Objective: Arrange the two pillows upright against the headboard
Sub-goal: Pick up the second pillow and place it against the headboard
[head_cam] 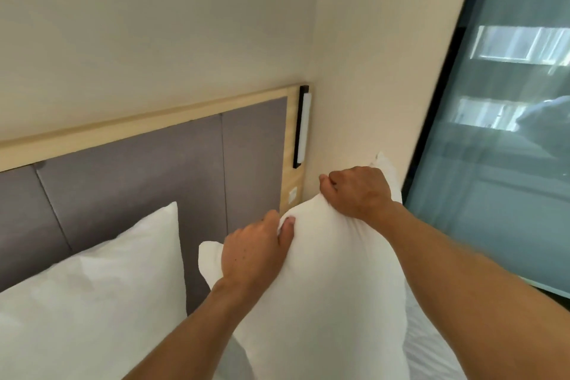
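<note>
The second pillow is white and puffy, and it stands tall in front of the headboard, near the headboard's right end where the wall light hangs. Both hands pinch its top edge. The left hand is closed tight on a bunch of cloth at the top left, with the thumb pressed into the fabric. The right hand is curled over the top right, squeezing a fold of it.

The first pillow already leans upright against the headboard, on the left side of the held one. A strip of gray headboard shows between the two, so they look apart at the top. Lower down I cannot tell if they touch.

This pillow looks soft and light. It dents and wrinkles where the fingers squeeze, and its corners flop. It will probably sag if held by one spot, so two hands on the top edge seems a good way. It is not slippery and will not break. To make it stand, it likely needs a push back against the headboard and a pat to plump it.
</note>
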